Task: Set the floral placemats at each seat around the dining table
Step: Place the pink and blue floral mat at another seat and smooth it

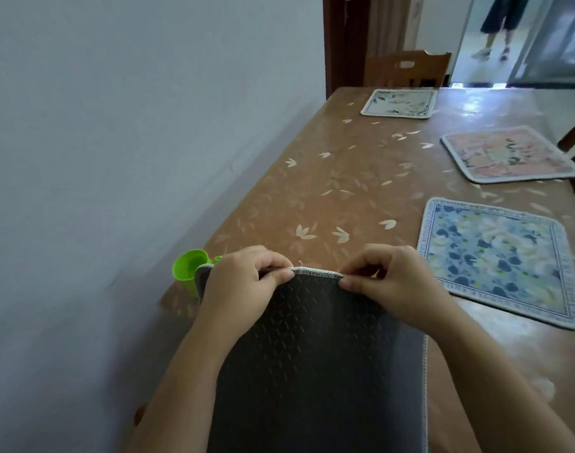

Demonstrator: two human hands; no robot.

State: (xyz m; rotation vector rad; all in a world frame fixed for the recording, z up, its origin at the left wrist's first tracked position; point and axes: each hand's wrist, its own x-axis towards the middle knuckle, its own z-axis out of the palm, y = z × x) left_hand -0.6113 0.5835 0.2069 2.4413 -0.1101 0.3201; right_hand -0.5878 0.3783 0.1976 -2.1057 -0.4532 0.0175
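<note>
I hold a placemat [315,361] upright in front of me, its dark grey textured back toward the camera and a white stitched edge on top. My left hand [243,282] and my right hand [390,282] pinch that top edge side by side. Three floral placemats lie flat on the brown table [328,197]: a blue one [498,259] near my right hand, a pink and orange one [508,155] farther along the right side, and a pale green one [400,103] at the far end.
A green plastic cup [189,268] stands at the table's near left corner, partly behind the held mat. A wall runs along the table's left side. A wooden chair [407,68] sits at the far end. A person's legs [498,27] show in the doorway beyond.
</note>
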